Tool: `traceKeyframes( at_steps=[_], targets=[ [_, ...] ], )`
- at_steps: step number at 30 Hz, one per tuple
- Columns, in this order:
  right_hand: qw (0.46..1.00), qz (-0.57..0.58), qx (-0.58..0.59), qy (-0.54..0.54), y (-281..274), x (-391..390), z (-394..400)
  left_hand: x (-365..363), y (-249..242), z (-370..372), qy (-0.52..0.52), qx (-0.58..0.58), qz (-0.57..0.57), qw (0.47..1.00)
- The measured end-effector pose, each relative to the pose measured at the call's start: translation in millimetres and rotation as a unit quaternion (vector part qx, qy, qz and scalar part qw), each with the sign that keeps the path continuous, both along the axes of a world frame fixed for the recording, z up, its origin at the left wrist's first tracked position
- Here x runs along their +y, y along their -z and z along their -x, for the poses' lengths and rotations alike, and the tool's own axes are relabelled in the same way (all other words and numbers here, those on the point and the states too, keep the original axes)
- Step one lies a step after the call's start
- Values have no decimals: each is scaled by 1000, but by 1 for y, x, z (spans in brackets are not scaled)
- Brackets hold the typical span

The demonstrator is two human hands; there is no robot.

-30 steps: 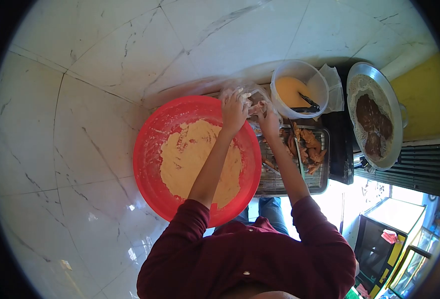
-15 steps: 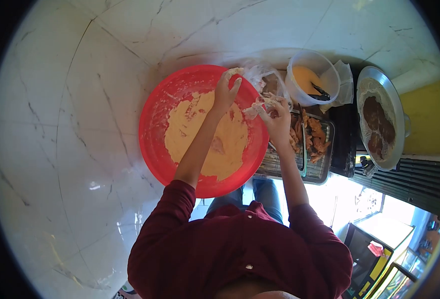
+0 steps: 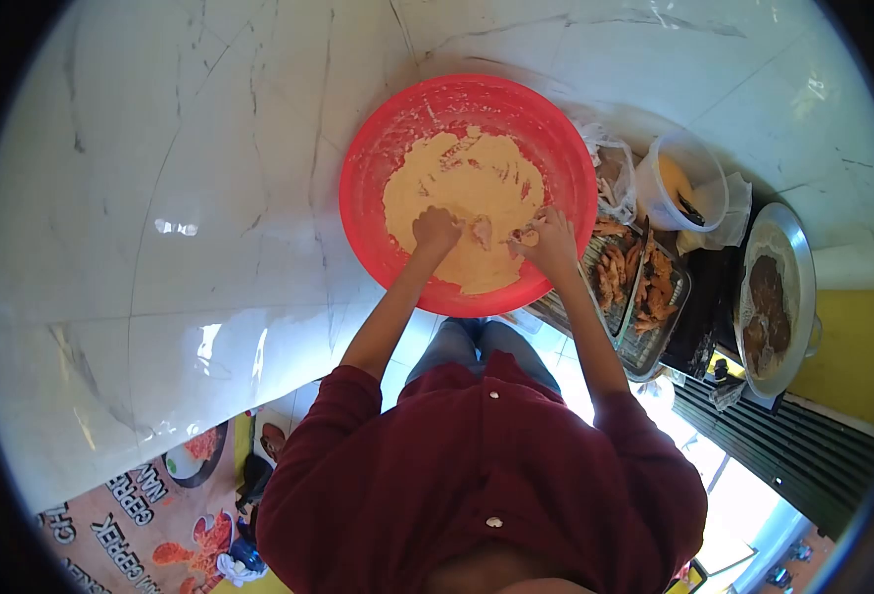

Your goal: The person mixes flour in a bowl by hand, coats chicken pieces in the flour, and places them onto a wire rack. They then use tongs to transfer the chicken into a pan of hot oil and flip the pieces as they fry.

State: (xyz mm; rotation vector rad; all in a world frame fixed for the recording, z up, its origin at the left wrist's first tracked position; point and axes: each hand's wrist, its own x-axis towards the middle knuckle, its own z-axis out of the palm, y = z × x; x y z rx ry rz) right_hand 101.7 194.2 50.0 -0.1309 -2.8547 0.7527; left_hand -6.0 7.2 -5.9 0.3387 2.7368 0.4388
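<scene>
A person's left hand (image 3: 437,229), fingers curled, hovered low over pale flour (image 3: 467,178) in a red basin (image 3: 362,148), just beside a raw piece (image 3: 481,232) lying in the powder; whether it gripped anything could not be told. The right hand (image 3: 556,243) bent its fingers around a second pinkish piece (image 3: 526,238), its pinch unclear. Browned fried pieces (image 3: 615,274) sat on a rack beside the basin.
</scene>
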Motion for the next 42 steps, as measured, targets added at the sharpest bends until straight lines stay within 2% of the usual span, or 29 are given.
traceKeyframes(
  at_steps=[1, 2, 4, 8, 10, 11, 13, 14, 16, 17, 19, 20, 22, 23, 25, 29, 31, 32, 33, 34, 35, 37, 38, 40, 42],
  targets=[
    [1000, -8, -10, 5, -1, -1, 0, 4, 4, -7, 30, -49, 46, 997],
    [1000, -8, -9, 1, 1, -1, 0, 9, 10, -15, 25, -48, 46, 997],
    [999, 34, 10, 34, 10, 0, 3, 25, 19, -28, 62, 1, 122, 991],
    [999, 22, 10, 33, 16, 2, 2, 61, 24, -42, 13, 44, 142, 989],
    [999, 9, -26, 41, 24, 3, 1, 72, 24, -43, 20, 59, 239, 969],
    [999, 9, -25, 37, 23, 2, 3, 75, 36, -41, 16, 60, 240, 969],
    [977, -90, -184, 67, 21, 0, 9, 78, 66, -31, -30, 88, 294, 951],
    [977, -91, -182, 64, 25, 2, 11, 77, 57, -29, -34, 88, 294, 951],
    [970, -90, -215, 68, 46, 6, 19, 67, 35, -25, 15, 51, 282, 958],
    [971, -89, -214, 62, 61, 9, 23, 58, 33, -23, 10, 50, 283, 958],
    [956, -95, -277, 25, 86, 15, 32, 40, 29, -17, 77, 54, 250, 964],
    [957, -95, -274, 23, 79, 16, 32, 33, 23, -15, 74, 57, 250, 964],
    [957, -124, -263, -29, 55, 11, 25, 15, 8, -12, 24, -54, 154, 986],
    [958, -122, -259, -30, 63, 11, 27, 0, 22, -4, 22, -51, 156, 986],
    [988, -79, -133, 27, 90, 16, 33, -31, 68, 12, 7, -176, -34, 984],
    [982, -5, -185, 33, 85, 27, 62, -58, 33, 18, -7, -203, -71, 977],
    [967, 63, -248, 5, 81, 30, 91, -60, 7, 29, -137, -216, -109, 960],
    [967, 62, -247, 5, 83, 27, 104, -56, 1, 34, -137, -215, -110, 961],
    [983, 29, -178, 40, 86, 21, 115, -48, -1, 39, -147, -92, -27, 984],
    [991, -4, -107, 76, 89, 15, 128, -41, -3, 45, -153, 34, 56, 986],
    [991, -4, -108, 75, 85, 9, 136, -37, 2, 51, -154, 33, 57, 986],
    [993, -67, -68, 67, 71, -4, 145, -35, 25, 59, -58, 170, 231, 956],
    [993, -68, -71, 64, 78, -8, 149, -35, 38, 59, -60, 167, 231, 957],
    [974, -217, -71, 7, 99, -11, 155, -33, 65, 59, 48, 184, 303, 934],
    [977, -198, -74, -19, 101, -13, 156, -27, 77, 57, 71, 197, 288, 935]
  ],
)
